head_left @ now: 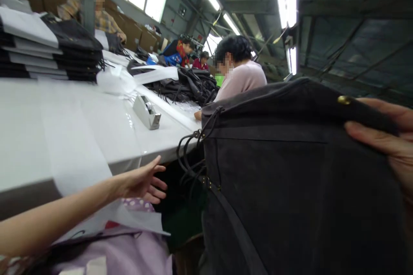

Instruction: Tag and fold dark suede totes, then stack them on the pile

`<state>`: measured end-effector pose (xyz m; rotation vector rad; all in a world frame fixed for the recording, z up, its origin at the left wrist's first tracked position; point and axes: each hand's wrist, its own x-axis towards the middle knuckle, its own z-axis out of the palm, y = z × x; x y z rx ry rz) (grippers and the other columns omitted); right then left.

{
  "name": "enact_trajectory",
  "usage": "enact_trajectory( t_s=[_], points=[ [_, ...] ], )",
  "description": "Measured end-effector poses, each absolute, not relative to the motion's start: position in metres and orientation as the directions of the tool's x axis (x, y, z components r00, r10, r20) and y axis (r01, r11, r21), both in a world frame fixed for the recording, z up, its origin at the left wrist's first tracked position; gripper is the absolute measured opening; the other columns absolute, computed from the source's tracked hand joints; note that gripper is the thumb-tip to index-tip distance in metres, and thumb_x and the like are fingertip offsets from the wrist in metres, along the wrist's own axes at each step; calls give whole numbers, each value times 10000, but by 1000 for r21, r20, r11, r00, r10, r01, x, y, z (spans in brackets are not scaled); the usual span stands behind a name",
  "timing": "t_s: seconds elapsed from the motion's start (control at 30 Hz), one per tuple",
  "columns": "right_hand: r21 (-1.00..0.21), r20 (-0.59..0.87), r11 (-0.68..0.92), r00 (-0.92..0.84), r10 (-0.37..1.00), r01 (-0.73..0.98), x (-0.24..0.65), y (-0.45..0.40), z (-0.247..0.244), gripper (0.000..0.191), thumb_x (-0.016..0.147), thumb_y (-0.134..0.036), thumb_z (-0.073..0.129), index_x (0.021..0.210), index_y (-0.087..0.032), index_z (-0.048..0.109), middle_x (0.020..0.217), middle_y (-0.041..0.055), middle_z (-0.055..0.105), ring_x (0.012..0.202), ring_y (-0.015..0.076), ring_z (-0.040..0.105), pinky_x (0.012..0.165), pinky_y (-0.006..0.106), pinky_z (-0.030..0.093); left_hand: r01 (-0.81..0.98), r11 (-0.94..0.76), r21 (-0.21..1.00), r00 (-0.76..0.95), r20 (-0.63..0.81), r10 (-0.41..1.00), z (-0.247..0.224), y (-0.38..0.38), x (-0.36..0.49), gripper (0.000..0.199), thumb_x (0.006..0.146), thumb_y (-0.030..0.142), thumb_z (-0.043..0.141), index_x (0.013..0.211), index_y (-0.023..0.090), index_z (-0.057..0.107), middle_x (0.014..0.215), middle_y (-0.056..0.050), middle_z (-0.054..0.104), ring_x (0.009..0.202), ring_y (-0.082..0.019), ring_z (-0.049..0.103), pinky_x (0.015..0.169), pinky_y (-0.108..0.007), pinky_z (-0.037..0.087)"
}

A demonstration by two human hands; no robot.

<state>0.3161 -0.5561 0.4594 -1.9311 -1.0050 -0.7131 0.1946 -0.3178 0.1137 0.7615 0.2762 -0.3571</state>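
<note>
A dark grey garment [274,180], with a brass-coloured button and cord laced through eyelets along its left edge, hangs upright in front of me. My right hand [387,137] grips its upper right edge, thumb on the near face; the other fingers are mostly behind the cloth. My left hand [146,184] is held out in the air with fingers spread, to the left of the garment's cords and not touching them. Just below it lie white paper sheets [138,219] on lilac fabric [129,249] over my lap.
A white table [87,116] runs along the left, holding a tape dispenser [147,111], translucent paper [74,150] and a stack of folded dark garments [74,43]. Farther back lies a dark garment pile [190,81]. A person in pink [241,77] sits beyond the table corner; other people work behind.
</note>
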Motion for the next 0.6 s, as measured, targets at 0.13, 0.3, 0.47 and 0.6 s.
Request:
enact_trajectory(
  t_s=[0.13, 0.3, 0.47, 0.6],
  points=[
    [-453, 741, -239, 512, 434, 859, 286, -503, 483, 416, 723, -393, 716, 1103, -233, 656, 1003, -23, 712, 812, 140, 669, 682, 363, 514, 345, 804, 485, 932, -76, -354, 164, -330, 240, 1032, 628, 887, 379, 1400, 242, 154, 1107, -170, 576, 915, -358, 638, 835, -581, 427],
    [-323, 765, 82, 209, 609, 943, 240, -456, 492, 295, 738, -241, 680, 1030, -199, 684, 991, -20, 712, 783, 90, 668, 625, 213, 493, 86, 926, 367, 987, 96, -129, 228, -280, 262, 941, 675, 818, 465, 1354, 182, 320, 1197, -179, 535, 1110, -412, 530, 907, -602, 398],
    [-79, 757, 394, -202, 621, 916, 224, -428, 513, 382, 790, -341, 486, 1068, -146, 659, 982, -64, 679, 948, 159, 634, 743, 255, 444, -357, 877, 322, 934, 138, 329, 287, -225, 255, 779, 757, 792, 347, 1305, 243, 420, 1207, -165, 537, 1150, -405, 513, 882, -651, 420],
    [223, 638, 593, -576, 511, 774, 230, -407, 532, 592, 815, -393, 329, 1221, 1, 503, 1160, -16, 606, 1162, 192, 503, 904, 284, 367, -651, 725, 225, 756, 284, 590, 323, -174, 219, 787, 765, 794, 320, 1288, 225, 465, 1210, -163, 556, 1160, -384, 517, 894, -662, 420]
  ],
)
